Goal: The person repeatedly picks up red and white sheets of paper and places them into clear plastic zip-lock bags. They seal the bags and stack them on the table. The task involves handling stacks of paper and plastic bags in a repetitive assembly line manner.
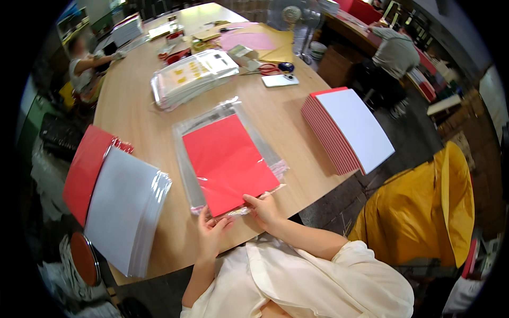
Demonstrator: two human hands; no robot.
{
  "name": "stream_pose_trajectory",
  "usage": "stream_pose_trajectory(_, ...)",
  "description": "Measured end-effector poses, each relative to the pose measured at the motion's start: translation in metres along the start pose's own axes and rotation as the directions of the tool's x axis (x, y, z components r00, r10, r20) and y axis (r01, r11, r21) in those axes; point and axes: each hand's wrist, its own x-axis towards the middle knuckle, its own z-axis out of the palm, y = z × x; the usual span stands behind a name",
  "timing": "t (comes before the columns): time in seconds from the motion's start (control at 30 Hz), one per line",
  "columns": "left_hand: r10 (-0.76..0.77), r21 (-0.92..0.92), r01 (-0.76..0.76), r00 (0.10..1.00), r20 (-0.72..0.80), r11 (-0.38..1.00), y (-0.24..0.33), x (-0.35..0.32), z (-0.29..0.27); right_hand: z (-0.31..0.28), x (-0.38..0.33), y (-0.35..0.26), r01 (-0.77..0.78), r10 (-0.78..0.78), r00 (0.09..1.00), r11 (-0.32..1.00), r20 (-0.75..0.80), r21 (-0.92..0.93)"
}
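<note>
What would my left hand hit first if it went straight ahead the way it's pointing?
Probably the red sheet and its clear plastic: your left hand points at their near end, and may be touching the plastic; depth is unclear.

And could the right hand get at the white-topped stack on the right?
Likely yes: only tabletop shows between the right hand and the stack, though it would first need to leave the red sheet.

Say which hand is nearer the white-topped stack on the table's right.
Right. The right hand is left of the white-topped stack and below it in view; the left hand is farther left.
</note>
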Motion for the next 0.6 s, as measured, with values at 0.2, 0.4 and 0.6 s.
stream_pose_trajectory(0.2,-0.041,0.115,0.037,0.999,0.035,0.993,0.009,0.010,-0.004,-0.012,-0.021,-0.050,-0.211,0.530,0.816,0.644,0.230,-0.735)
stream_pose_trajectory(0.4,0.023,0.059,-0.030,0.993,0.113,0.998,-0.010,0.024,-0.013,0.018,-0.025,-0.042,0.688,-0.191,0.720,0.326,0.667,-0.649)
stream_pose_trajectory(0.6,0.079,0.118,-0.082,0.996,0.027,0.990,-0.008,0.002,-0.018,0.017,-0.006,-0.014,0.735,-0.190,0.658,0.370,0.728,-0.568)
